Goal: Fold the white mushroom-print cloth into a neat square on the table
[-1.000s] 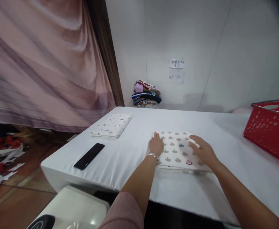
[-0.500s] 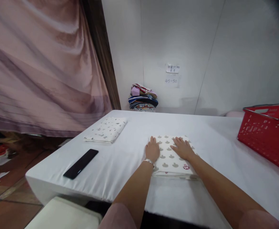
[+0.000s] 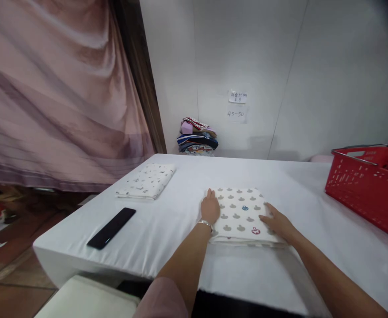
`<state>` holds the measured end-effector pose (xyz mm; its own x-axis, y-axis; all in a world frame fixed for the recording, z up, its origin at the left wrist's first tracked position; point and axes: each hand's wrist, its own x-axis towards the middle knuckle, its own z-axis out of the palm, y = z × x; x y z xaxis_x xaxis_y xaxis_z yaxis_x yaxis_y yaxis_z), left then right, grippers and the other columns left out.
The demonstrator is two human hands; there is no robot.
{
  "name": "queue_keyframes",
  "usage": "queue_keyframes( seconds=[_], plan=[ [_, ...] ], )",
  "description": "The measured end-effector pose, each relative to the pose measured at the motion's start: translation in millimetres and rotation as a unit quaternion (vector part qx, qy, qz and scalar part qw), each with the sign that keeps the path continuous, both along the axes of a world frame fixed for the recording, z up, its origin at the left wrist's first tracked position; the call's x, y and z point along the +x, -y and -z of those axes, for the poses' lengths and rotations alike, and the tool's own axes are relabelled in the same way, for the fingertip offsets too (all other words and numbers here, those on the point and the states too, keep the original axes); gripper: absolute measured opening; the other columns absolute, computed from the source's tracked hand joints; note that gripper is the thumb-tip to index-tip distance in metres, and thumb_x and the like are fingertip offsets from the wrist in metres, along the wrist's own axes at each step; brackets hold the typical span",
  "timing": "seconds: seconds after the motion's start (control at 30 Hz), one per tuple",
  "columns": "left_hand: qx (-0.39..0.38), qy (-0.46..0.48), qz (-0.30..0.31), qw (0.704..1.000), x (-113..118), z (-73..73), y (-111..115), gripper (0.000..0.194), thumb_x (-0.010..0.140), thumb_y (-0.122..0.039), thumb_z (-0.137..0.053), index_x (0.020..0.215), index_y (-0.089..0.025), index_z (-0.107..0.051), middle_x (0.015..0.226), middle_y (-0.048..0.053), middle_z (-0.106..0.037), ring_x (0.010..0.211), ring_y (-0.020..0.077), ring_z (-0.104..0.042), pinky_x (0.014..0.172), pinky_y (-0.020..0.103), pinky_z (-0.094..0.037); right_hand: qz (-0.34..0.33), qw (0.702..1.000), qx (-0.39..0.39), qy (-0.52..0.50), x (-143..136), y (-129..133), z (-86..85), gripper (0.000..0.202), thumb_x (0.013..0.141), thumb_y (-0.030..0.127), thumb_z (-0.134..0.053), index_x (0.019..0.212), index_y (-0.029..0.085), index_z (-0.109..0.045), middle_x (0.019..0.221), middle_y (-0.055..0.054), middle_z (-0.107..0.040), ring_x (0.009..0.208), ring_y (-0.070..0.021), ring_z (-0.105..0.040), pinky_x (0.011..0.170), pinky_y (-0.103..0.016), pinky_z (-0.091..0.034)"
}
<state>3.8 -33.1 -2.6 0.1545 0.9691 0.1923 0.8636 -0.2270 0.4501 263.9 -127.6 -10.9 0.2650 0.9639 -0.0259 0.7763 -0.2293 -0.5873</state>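
Observation:
A folded white cloth (image 3: 235, 216) printed with grey mushroom shapes lies flat in front of me, one motif blue and another pink. My left hand (image 3: 210, 207), a silver bracelet at its wrist, rests on the cloth's left edge with fingers stretched forward. Over at the right edge, my right hand (image 3: 278, 222) touches the cloth with its thumb and fingers apart. Neither hand grips anything. Farther left on the table lies a second folded white cloth (image 3: 147, 181) with small dark prints.
A black phone (image 3: 112, 227) lies on the white-covered table (image 3: 167, 229) at the left. At the right stands a red plastic basket (image 3: 363, 190). Folded fabrics (image 3: 197, 136) are stacked by the wall, and a pink curtain (image 3: 64, 97) hangs at the left.
My right hand has slid from the upper middle of the mushroom-print cloth to its right edge, uncovering the blue motif. My left hand stays at the left edge.

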Motion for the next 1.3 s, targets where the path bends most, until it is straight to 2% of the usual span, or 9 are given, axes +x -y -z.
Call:
queue_keyframes(
  seconds=[0.17,0.3,0.4,0.57,0.67,0.87,1.0,1.17,1.3],
  plan=[
    [-0.038,0.055,-0.016,0.998,6,-2.7,15,0.053,0.085,-0.009,-0.035,0.137,-0.010,-0.040,0.149,0.015,-0.030,0.137,0.0257,-0.029,0.105,0.037,-0.033,-0.022,0.999,0.024,-0.006,11,-28,-14.7,0.070,0.076,0.030,-0.058,0.142,0.020,-0.036,0.127,-0.008,-0.058,0.114,-0.0275,-0.055,0.093,-0.037,-0.046],
    [-0.072,0.131,-0.043,0.988,18,2.6,54,0.056,0.084,-0.013,-0.039,0.139,-0.010,-0.037,0.152,0.015,-0.022,0.138,0.0247,-0.027,0.109,0.035,-0.031,-0.040,0.992,0.032,0.118,34,-61,-39.7,0.067,0.078,0.020,-0.056,0.142,0.018,-0.036,0.126,-0.012,-0.058,0.115,-0.0276,-0.055,0.094,-0.037,-0.044],
    [-0.072,0.152,-0.027,0.985,17,-2.0,72,0.055,0.084,-0.021,-0.045,0.138,-0.012,-0.040,0.151,0.013,-0.027,0.138,0.0229,-0.028,0.110,0.031,-0.029,-0.042,0.979,0.035,0.197,27,-72,-48.8,0.056,0.082,0.019,-0.050,0.137,0.014,-0.044,0.132,-0.015,-0.053,0.123,-0.0300,-0.047,0.101,-0.042,-0.037],
    [0.005,0.074,-0.031,0.997,11,-25.2,43,0.047,0.091,-0.036,-0.038,0.132,-0.015,-0.047,0.145,0.012,-0.038,0.135,0.0253,-0.031,0.111,0.039,-0.026,-0.140,0.968,0.078,0.195,-38,-46,-37.2,0.051,0.090,0.042,-0.038,0.136,0.020,-0.046,0.146,-0.008,-0.038,0.137,-0.0239,-0.028,0.111,-0.042,-0.022],
    [-0.040,0.026,-0.001,0.999,15,-26.3,18,0.045,0.090,-0.037,-0.039,0.130,-0.018,-0.047,0.144,0.013,-0.039,0.133,0.0257,-0.034,0.106,0.039,-0.031,-0.180,0.966,0.025,0.183,-69,-25,-25.1,0.060,0.090,0.054,-0.031,0.142,0.024,-0.037,0.152,-0.006,-0.025,0.141,-0.0264,-0.015,0.111,-0.051,-0.014],
    [-0.104,-0.046,-0.004,0.993,21,-19.5,3,0.037,0.089,-0.039,-0.040,0.114,-0.017,-0.056,0.115,0.013,-0.062,0.112,0.0267,-0.053,0.092,0.037,-0.040,-0.202,0.960,-0.020,0.193,-74,-15,-15.0,0.065,0.091,0.059,-0.025,0.144,0.023,-0.033,0.154,-0.006,-0.018,0.142,-0.0256,-0.011,0.112,-0.049,-0.010],
    [-0.114,-0.010,-0.014,0.993,15,-22.9,18,0.036,0.087,-0.036,-0.042,0.113,-0.016,-0.057,0.115,0.013,-0.062,0.108,0.0247,-0.056,0.090,0.033,-0.041,-0.232,0.956,-0.017,0.180,-64,-13,-20.3,0.065,0.090,0.058,-0.028,0.144,0.023,-0.035,0.153,-0.006,-0.020,0.142,-0.0256,-0.012,0.113,-0.050,-0.010],
    [-0.143,0.064,0.000,0.988,0,-21.4,71,0.041,0.082,-0.044,-0.051,0.110,-0.015,-0.059,0.113,0.012,-0.064,0.105,0.0249,-0.058,0.089,0.031,-0.042,-0.305,0.946,-0.015,0.106,-45,6,-31.2,0.059,0.088,0.059,-0.036,0.137,0.028,-0.046,0.150,-0.002,-0.031,0.140,-0.0249,-0.021,0.115,-0.046,-0.012],
    [-0.188,0.122,0.027,0.974,-11,-17.5,105,0.042,0.077,-0.055,-0.053,0.100,-0.020,-0.062,0.104,0.008,-0.067,0.095,0.0246,-0.061,0.078,0.030,-0.045,-0.225,0.972,0.010,0.075,-49,25,-29.0,0.054,0.090,0.056,-0.031,0.133,0.030,-0.051,0.146,-0.001,-0.039,0.138,-0.0259,-0.026,0.114,-0.044,-0.017]
  ],
)
